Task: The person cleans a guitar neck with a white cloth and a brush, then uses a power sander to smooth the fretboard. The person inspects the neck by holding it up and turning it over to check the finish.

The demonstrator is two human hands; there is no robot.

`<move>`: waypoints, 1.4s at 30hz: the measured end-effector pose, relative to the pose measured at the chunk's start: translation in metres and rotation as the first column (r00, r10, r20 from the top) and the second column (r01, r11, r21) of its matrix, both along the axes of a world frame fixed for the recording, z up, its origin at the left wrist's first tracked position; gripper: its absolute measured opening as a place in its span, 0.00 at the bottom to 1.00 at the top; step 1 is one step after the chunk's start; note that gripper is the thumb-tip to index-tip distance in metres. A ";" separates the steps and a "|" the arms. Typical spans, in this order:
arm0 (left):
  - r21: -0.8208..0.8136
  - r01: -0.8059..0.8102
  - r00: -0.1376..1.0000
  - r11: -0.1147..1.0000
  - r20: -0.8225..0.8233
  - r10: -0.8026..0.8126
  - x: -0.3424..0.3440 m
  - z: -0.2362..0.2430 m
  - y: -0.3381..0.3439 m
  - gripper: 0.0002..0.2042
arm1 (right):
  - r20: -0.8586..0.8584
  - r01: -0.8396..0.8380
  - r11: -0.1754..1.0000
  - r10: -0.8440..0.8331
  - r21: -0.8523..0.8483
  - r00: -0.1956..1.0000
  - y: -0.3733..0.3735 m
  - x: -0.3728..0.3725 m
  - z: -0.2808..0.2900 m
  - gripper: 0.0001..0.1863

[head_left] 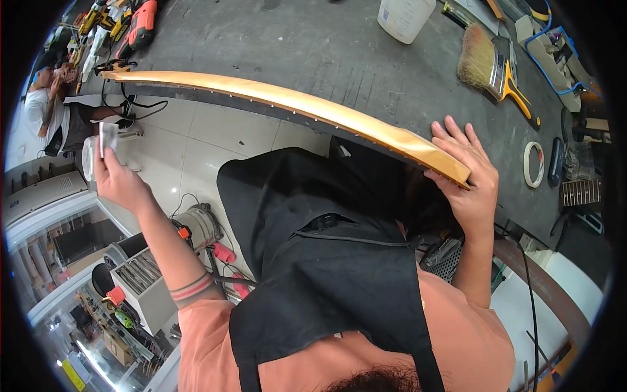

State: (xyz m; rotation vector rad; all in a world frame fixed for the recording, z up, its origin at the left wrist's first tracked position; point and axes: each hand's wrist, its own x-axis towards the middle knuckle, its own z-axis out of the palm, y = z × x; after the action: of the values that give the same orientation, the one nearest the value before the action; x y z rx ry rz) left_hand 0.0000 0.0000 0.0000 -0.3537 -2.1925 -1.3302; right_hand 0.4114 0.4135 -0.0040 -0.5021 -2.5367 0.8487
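Note:
A long, glossy light-wood instrument neck [274,95] lies along the front edge of the dark workbench, with small metal fret ends along its lower side. Its far left end rests by a black clamp-like fitting [117,65]. My right hand [473,176] is wrapped over the neck's right end, fingers on top and thumb at the near side. Away from the neck at the left, above the floor, my left hand [117,173] pinches a small whitish, folded sheet or pad [108,135]; its exact kind is unclear.
The workbench [307,46] holds power tools [137,32], a translucent jug [405,16], a wide brush [490,68], a tape roll [533,163] and a fretboard [580,193]. A co-worker [49,114] is at the far left. A drum-shaped machine [199,225] and cabinets are below left.

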 end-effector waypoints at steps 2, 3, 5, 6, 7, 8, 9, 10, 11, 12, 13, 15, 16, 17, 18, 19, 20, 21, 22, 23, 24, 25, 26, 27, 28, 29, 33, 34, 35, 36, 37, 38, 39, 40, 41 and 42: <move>0.266 0.019 0.988 0.964 0.141 -0.058 0.000 -0.024 -0.009 0.21 | 0.014 -0.001 1.000 0.001 -0.014 1.000 0.002 0.002 0.004 0.25; 0.357 0.002 0.978 0.934 0.194 -0.076 -0.002 -0.028 -0.010 0.20 | 0.007 0.002 1.000 -0.001 -0.024 1.000 0.000 0.000 0.001 0.25; 0.525 -0.053 0.947 0.849 0.297 -0.124 -0.004 -0.035 -0.012 0.19 | -0.008 0.005 0.999 -0.005 -0.044 1.000 -0.003 -0.004 -0.005 0.25; 0.564 -0.054 0.933 0.824 0.323 -0.161 -0.005 -0.040 -0.017 0.19 | 0.000 0.006 0.999 -0.006 -0.048 1.000 -0.002 -0.004 -0.004 0.25; 0.604 -0.048 0.917 0.796 0.342 -0.204 -0.007 -0.045 -0.021 0.19 | 0.007 0.007 0.999 -0.007 -0.053 1.000 -0.001 -0.004 -0.003 0.25; 0.642 -0.045 0.901 0.765 0.357 -0.247 -0.009 -0.050 -0.026 0.20 | 0.014 0.008 0.998 -0.007 -0.057 1.000 -0.001 -0.003 -0.002 0.25; 0.678 -0.040 0.885 0.734 0.366 -0.290 -0.010 -0.051 -0.028 0.20 | 0.017 0.009 0.998 -0.008 -0.063 1.000 -0.001 -0.003 -0.002 0.25; 0.685 -0.039 0.881 0.727 0.367 -0.298 -0.012 -0.051 -0.030 0.20 | 0.020 0.009 0.998 -0.008 -0.068 1.000 -0.001 -0.003 -0.002 0.25; 0.692 -0.039 0.878 0.721 0.367 -0.306 -0.013 -0.052 -0.032 0.21 | 0.022 0.010 0.997 -0.008 -0.074 1.000 -0.001 -0.003 -0.003 0.25; 0.699 -0.038 0.875 0.714 0.368 -0.314 -0.014 -0.051 -0.031 0.21 | 0.024 0.011 0.997 -0.009 -0.078 1.000 -0.001 -0.003 -0.003 0.25; 0.703 -0.038 0.871 0.710 0.371 -0.321 -0.015 -0.051 -0.030 0.21 | 0.026 0.012 0.997 -0.010 -0.082 1.000 -0.001 -0.003 -0.003 0.25; 0.712 -0.041 0.865 0.701 0.377 -0.333 -0.016 -0.048 -0.030 0.22 | 0.026 0.013 0.996 -0.010 -0.089 1.000 -0.001 -0.003 -0.003 0.25; 0.724 -0.034 0.858 0.689 0.375 -0.351 -0.016 -0.048 -0.030 0.22 | 0.025 0.013 0.996 -0.011 -0.091 1.000 0.000 -0.003 -0.003 0.25; 0.735 -0.027 0.851 0.678 0.373 -0.370 -0.017 -0.049 -0.031 0.22 | 0.024 0.013 0.996 -0.011 -0.093 1.000 0.000 -0.003 -0.003 0.25; 0.745 -0.021 0.844 0.666 0.371 -0.388 -0.017 -0.049 -0.031 0.22 | 0.022 0.012 0.995 -0.010 -0.102 1.000 0.000 -0.003 -0.003 0.25; 0.753 -0.016 0.836 0.658 0.371 -0.404 -0.017 -0.050 -0.031 0.23 | 0.020 0.010 0.994 -0.008 -0.111 1.000 0.000 -0.003 -0.003 0.25; 0.760 -0.011 0.828 0.650 0.371 -0.420 -0.018 -0.050 -0.032 0.23 | 0.019 0.009 0.993 -0.007 -0.120 1.000 0.000 -0.003 -0.003 0.25; 0.768 -0.006 0.820 0.641 0.370 -0.435 -0.018 -0.052 -0.033 0.23 | 0.017 0.002 0.993 0.000 -0.121 1.000 0.001 -0.003 -0.004 0.25; 0.770 -0.008 0.818 0.638 0.371 -0.438 -0.018 -0.053 -0.034 0.23 | 0.015 -0.004 0.993 0.006 -0.122 1.000 0.002 -0.003 -0.004 0.25; 0.773 -0.009 0.816 0.634 0.372 -0.441 -0.018 -0.054 -0.035 0.23 | 0.013 -0.011 0.992 0.012 -0.123 1.000 0.002 -0.003 -0.004 0.25; 0.776 -0.012 0.814 0.631 0.373 -0.444 -0.018 -0.055 -0.035 0.23 | 0.016 -0.012 0.992 0.014 -0.126 1.000 0.002 -0.003 -0.003 0.25; 0.780 -0.013 0.813 0.626 0.373 -0.448 -0.018 -0.056 -0.035 0.23 | 0.018 -0.013 0.992 0.016 -0.129 1.000 0.003 -0.003 -0.002 0.25; 0.784 -0.014 0.811 0.620 0.372 -0.451 -0.017 -0.057 -0.034 0.23 | 0.020 -0.015 0.991 0.018 -0.132 1.000 0.003 -0.003 -0.001 0.25; 0.789 -0.013 0.810 0.615 0.369 -0.456 -0.017 -0.058 -0.034 0.23 | 0.025 -0.021 0.991 0.025 -0.133 0.999 0.004 -0.003 -0.001 0.26; 0.795 -0.026 0.809 0.606 0.373 -0.454 -0.017 -0.058 -0.034 0.22 | 0.031 -0.028 0.991 0.032 -0.134 0.999 0.005 -0.002 -0.001 0.26; 0.802 -0.040 0.808 0.597 0.377 -0.453 -0.018 -0.059 -0.034 0.22 | 0.036 -0.034 0.990 0.040 -0.134 0.999 0.006 -0.002 -0.001 0.27; 0.846 -0.056 0.795 0.531 0.359 -0.488 -0.022 -0.059 -0.030 0.21 | 0.056 -0.108 0.975 0.121 -0.192 0.991 0.016 0.002 0.003 0.31; 0.862 -0.053 0.793 0.504 0.343 -0.504 -0.025 -0.059 -0.031 0.22 | 0.052 -0.125 0.964 0.141 -0.236 0.989 0.021 0.006 0.003 0.33; 0.877 -0.049 0.790 0.478 0.327 -0.519 -0.029 -0.060 -0.033 0.22 | 0.047 -0.141 0.950 0.160 -0.279 0.986 0.026 0.009 0.002 0.35; 0.892 -0.049 0.785 0.450 0.313 -0.534 -0.032 -0.061 -0.031 0.22 | 0.031 -0.140 0.936 0.158 -0.322 0.987 0.029 0.012 0.002 0.36; 0.898 -0.045 0.782 0.437 0.304 -0.545 -0.034 -0.062 -0.030 0.22 | 0.015 -0.139 0.921 0.155 -0.364 0.988 0.032 0.014 0.002 0.37; 0.905 -0.042 0.778 0.424 0.296 -0.554 -0.036 -0.064 -0.029 0.22 | -0.002 -0.139 0.904 0.151 -0.405 0.989 0.035 0.015 0.002 0.38; 0.909 -0.039 0.774 0.415 0.290 -0.563 -0.038 -0.065 -0.030 0.23 | -0.007 -0.149 0.891 0.161 -0.429 0.987 0.036 0.016 0.002 0.38; 0.925 -0.032 0.749 0.379 0.274 -0.603 -0.044 -0.068 -0.035 0.23 | -0.014 -0.159 0.878 0.171 -0.452 0.985 0.037 0.016 0.002 0.38; 0.951 0.009 0.699 0.308 0.215 -0.682 -0.047 -0.072 -0.038 0.23 | -0.020 -0.169 0.863 0.182 -0.476 0.983 0.039 0.017 0.003 0.38; 0.971 0.044 0.642 0.233 0.152 -0.751 -0.047 -0.072 -0.039 0.23 | -0.033 -0.184 0.852 0.193 -0.490 0.981 0.041 0.017 0.003 0.39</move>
State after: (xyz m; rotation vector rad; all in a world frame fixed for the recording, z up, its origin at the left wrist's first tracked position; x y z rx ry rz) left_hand -0.0467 -0.0392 -0.0720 -0.0374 -1.2393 -3.1656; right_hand 0.4288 0.4545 -0.0009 -0.4095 -2.3985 1.5909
